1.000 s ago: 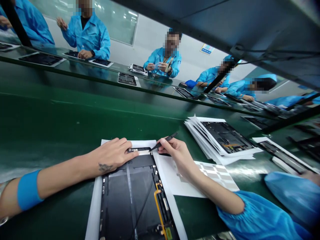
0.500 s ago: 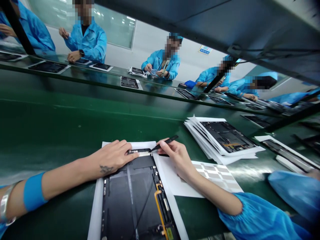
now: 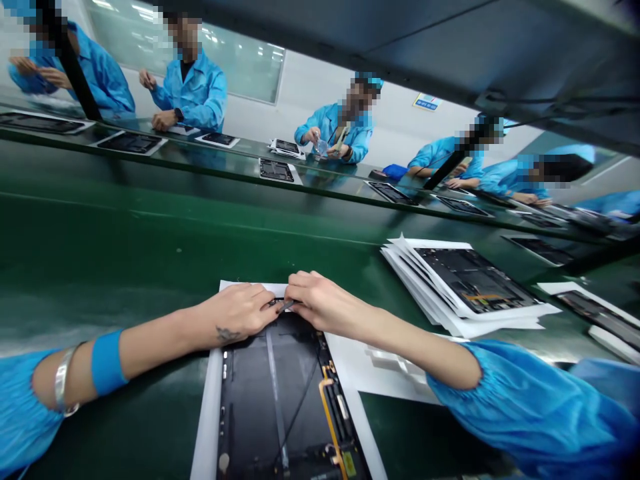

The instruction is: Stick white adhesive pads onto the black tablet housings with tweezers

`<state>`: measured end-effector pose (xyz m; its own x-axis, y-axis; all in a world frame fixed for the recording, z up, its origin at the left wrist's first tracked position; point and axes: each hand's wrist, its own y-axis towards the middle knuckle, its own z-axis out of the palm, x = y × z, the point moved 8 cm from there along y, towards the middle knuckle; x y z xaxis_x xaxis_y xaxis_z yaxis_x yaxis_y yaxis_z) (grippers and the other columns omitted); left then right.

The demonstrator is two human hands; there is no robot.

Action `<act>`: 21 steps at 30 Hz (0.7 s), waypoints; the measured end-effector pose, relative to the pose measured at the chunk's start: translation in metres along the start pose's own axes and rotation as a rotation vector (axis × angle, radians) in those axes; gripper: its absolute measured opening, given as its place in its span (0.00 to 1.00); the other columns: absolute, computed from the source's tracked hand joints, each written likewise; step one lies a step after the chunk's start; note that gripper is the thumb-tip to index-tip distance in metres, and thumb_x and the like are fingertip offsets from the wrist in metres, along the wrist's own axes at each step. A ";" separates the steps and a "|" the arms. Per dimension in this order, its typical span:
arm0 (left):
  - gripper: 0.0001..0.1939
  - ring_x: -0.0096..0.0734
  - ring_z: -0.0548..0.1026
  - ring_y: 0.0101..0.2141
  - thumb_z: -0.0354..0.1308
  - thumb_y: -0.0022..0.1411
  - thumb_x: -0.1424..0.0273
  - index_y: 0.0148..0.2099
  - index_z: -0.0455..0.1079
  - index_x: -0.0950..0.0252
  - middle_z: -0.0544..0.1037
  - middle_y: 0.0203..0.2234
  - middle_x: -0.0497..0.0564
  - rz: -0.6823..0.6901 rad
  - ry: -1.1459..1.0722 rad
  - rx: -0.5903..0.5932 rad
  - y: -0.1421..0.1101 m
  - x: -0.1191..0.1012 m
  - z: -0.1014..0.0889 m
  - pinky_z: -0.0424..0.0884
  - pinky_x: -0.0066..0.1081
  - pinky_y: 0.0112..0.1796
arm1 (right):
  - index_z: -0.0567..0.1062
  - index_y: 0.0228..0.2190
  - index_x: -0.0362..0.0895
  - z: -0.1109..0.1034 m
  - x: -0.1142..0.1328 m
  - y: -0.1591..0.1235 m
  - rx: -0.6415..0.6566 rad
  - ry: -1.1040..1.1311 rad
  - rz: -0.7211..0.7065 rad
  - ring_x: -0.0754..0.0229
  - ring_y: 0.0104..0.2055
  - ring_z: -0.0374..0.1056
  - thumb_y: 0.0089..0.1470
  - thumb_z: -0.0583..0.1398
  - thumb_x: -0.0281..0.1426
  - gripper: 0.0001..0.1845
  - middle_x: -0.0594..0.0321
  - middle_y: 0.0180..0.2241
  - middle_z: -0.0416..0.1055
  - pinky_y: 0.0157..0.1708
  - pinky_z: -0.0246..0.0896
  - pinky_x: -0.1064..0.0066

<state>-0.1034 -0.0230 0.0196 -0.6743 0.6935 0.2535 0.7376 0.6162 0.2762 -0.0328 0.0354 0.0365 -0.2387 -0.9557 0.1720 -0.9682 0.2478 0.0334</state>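
Observation:
A dark tablet housing [image 3: 270, 393] lies on a white sheet [image 3: 204, 427] in front of me, with an orange flex cable [image 3: 327, 413] along its right side. My left hand [image 3: 237, 309] rests at the housing's far end, fingers bent and pressed together at the edge; what they pinch, if anything, is hidden. My right hand [image 3: 320, 300] is closed beside it, on dark tweezers [image 3: 286, 305] of which only a short part shows between the hands. The tweezers' tip meets the far edge close to my left fingertips. Both hands cover most of that end.
A stack of tablet housings on white sheets [image 3: 465, 280] stands to the right. Nearer me lies a sheet with pale stickers [image 3: 395, 363], partly under my right forearm. Beyond runs a raised ledge [image 3: 210, 160] with more housings and several co-workers in blue. A shelf [image 3: 400, 40] hangs overhead.
My right hand has moved left and turned over, from the housing's far right corner to beside my left fingers. The pale strip there is now covered. The view has shifted slightly.

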 end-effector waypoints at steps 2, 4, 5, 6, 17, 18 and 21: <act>0.16 0.40 0.77 0.35 0.48 0.66 0.81 0.54 0.68 0.72 0.77 0.36 0.57 0.017 0.014 -0.022 0.001 -0.001 -0.005 0.74 0.36 0.35 | 0.70 0.30 0.42 0.002 0.001 0.005 0.055 -0.008 -0.003 0.59 0.35 0.61 0.58 0.57 0.20 0.07 0.59 0.33 0.67 0.35 0.51 0.68; 0.16 0.40 0.77 0.33 0.48 0.65 0.81 0.54 0.68 0.74 0.78 0.35 0.57 0.026 0.026 -0.030 0.002 -0.002 -0.006 0.75 0.36 0.34 | 0.71 0.31 0.41 0.002 0.004 0.009 0.115 -0.036 -0.014 0.58 0.35 0.61 0.57 0.57 0.20 0.06 0.59 0.33 0.68 0.34 0.51 0.68; 0.16 0.40 0.77 0.33 0.48 0.65 0.81 0.53 0.68 0.74 0.78 0.35 0.57 0.026 0.029 -0.028 0.002 -0.002 -0.006 0.75 0.36 0.34 | 0.71 0.31 0.41 0.002 0.006 0.012 0.143 -0.056 -0.026 0.58 0.35 0.61 0.57 0.57 0.20 0.06 0.58 0.33 0.68 0.34 0.51 0.67; 0.16 0.40 0.77 0.33 0.47 0.66 0.81 0.53 0.68 0.74 0.78 0.35 0.57 0.024 0.031 -0.019 0.002 -0.003 -0.005 0.75 0.36 0.34 | 0.72 0.32 0.40 0.001 0.009 0.013 0.171 -0.078 -0.040 0.58 0.35 0.61 0.56 0.57 0.20 0.05 0.58 0.33 0.68 0.33 0.51 0.67; 0.14 0.38 0.76 0.37 0.47 0.69 0.79 0.52 0.69 0.69 0.77 0.39 0.57 0.009 0.045 0.000 0.000 -0.001 0.001 0.73 0.34 0.36 | 0.74 0.31 0.40 -0.007 -0.021 -0.020 0.120 -0.040 0.075 0.58 0.33 0.63 0.56 0.58 0.20 0.06 0.58 0.32 0.69 0.32 0.56 0.67; 0.14 0.38 0.76 0.37 0.48 0.69 0.79 0.52 0.69 0.69 0.77 0.39 0.57 0.008 0.044 -0.008 0.000 -0.001 0.003 0.73 0.34 0.36 | 0.75 0.32 0.40 -0.009 -0.021 -0.026 0.013 -0.006 0.083 0.57 0.35 0.63 0.57 0.57 0.20 0.07 0.57 0.32 0.69 0.34 0.58 0.67; 0.12 0.39 0.76 0.36 0.49 0.68 0.79 0.50 0.70 0.69 0.77 0.37 0.57 -0.003 0.057 -0.062 0.000 -0.003 0.006 0.74 0.36 0.35 | 0.77 0.41 0.41 -0.006 -0.011 -0.042 -0.201 0.140 0.033 0.57 0.38 0.64 0.61 0.56 0.23 0.10 0.57 0.34 0.69 0.38 0.61 0.65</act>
<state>-0.1015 -0.0226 0.0136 -0.6791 0.6681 0.3041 0.7328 0.5930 0.3337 0.0108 0.0364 0.0392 -0.2439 -0.9188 0.3103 -0.9224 0.3186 0.2183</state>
